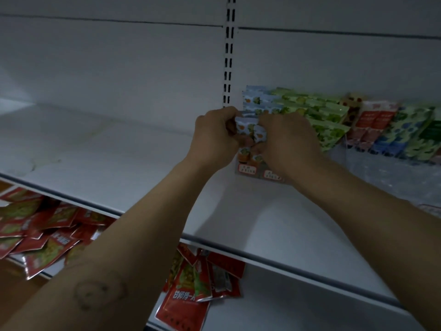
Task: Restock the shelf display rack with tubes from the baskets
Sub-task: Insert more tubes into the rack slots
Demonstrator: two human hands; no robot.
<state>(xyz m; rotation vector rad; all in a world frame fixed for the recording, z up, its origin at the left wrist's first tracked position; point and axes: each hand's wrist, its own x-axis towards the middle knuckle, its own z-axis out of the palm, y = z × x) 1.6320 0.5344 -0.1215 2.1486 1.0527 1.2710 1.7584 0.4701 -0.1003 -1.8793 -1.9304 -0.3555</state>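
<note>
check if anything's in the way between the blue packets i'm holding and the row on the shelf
Nothing visible is. The left hand and right hand grip the blue packets at the left end of the row, just in front of the matching packets standing there.

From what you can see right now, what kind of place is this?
Most likely a shop aisle: a white shelf hung on a slotted upright, rows of colourful packets standing at the back, and loose red packets on the shelf below.
</note>
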